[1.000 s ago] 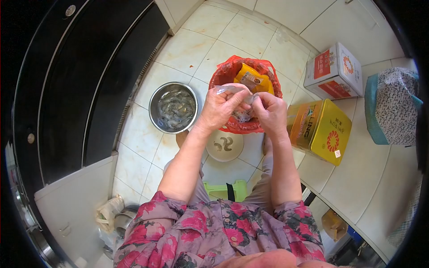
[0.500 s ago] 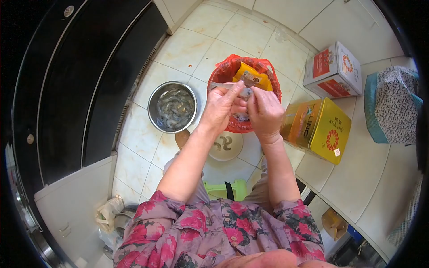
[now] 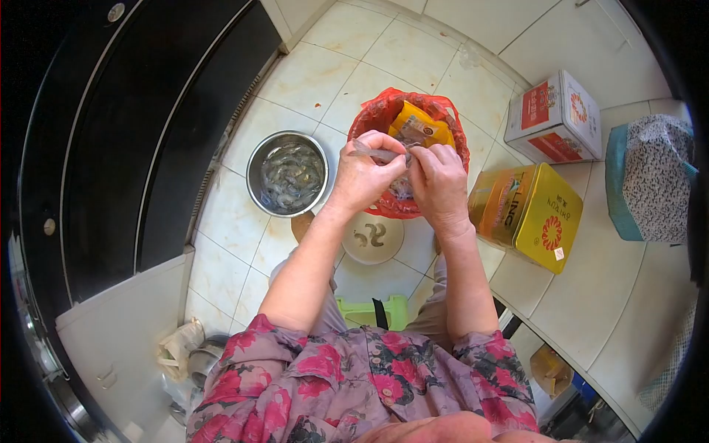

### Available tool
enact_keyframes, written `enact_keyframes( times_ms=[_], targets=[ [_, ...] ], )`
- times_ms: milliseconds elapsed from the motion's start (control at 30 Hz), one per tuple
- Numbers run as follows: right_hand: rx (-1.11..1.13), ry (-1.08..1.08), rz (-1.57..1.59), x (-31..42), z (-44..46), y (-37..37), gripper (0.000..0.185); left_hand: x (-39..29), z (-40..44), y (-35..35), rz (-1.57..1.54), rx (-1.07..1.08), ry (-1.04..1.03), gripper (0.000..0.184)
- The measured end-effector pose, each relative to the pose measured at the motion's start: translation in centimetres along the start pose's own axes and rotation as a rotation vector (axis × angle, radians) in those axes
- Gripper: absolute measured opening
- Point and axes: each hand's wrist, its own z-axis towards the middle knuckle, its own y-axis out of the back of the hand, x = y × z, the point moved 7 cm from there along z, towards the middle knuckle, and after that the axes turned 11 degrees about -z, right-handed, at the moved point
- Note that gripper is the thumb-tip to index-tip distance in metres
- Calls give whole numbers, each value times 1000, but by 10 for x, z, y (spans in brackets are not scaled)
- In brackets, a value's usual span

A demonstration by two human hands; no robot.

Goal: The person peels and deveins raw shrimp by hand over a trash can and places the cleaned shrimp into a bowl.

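Above the red-lined bin (image 3: 375, 111) my left hand (image 3: 363, 173) is closed round a grey shrimp (image 3: 375, 153), whose body lies across the fingers. My right hand (image 3: 439, 181) pinches at the shrimp's right end, its fingertips close to those of my left hand. Inside the bin lie a yellow packet (image 3: 421, 125) and pale scraps. To the left stands a steel bowl (image 3: 290, 176) with many grey shrimp in water. A white bowl (image 3: 373, 255) below my hands holds several shrimp.
A yellow tin (image 3: 546, 218) and a white-and-red carton (image 3: 557, 118) stand at the right, with a speckled teal-edged bag (image 3: 650, 177) beyond them. A green stool (image 3: 399, 314) is between the legs. Dark cabinet fronts (image 3: 148, 133) line the left.
The fingers of my left hand have curled further over the shrimp, and both hands have shifted slightly. The bowls and bin stay where they were.
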Motion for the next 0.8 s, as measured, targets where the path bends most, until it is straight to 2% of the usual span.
enact_keyframes(
  times_ms=[33, 100, 233, 333, 400, 433, 500, 567, 800],
  targets=[
    [-10, -11, 16, -2, -1, 1, 10, -1, -1, 0, 0, 1, 0, 11],
    [-21, -23, 31, -4, -1, 2, 11, -15, -3, -2, 87, 16, -171, 10],
    [-107, -83, 64, -10, -3, 9, 12, -22, -5, -4, 64, 24, -239, 10],
    [-141, -188, 128, -15, -4, 16, 12, -18, -6, -3, -19, 44, -157, 8],
    [-141, -250, 154, -18, -4, 16, 11, -3, -8, -5, -355, 64, 114, 9],
    [-170, -262, 161, -19, -5, 17, 11, -2, -7, -5, -355, 64, 113, 9],
    [-201, -273, 168, -19, -5, 19, 11, 7, -6, -2, -581, 12, 154, 11],
    [-218, -352, 252, -22, -6, 20, 11, 12, -5, -1, -631, 10, 177, 11],
    [-238, -378, 274, -24, -5, 21, 11, 23, -2, -2, -863, -11, 284, 12]
  ],
)
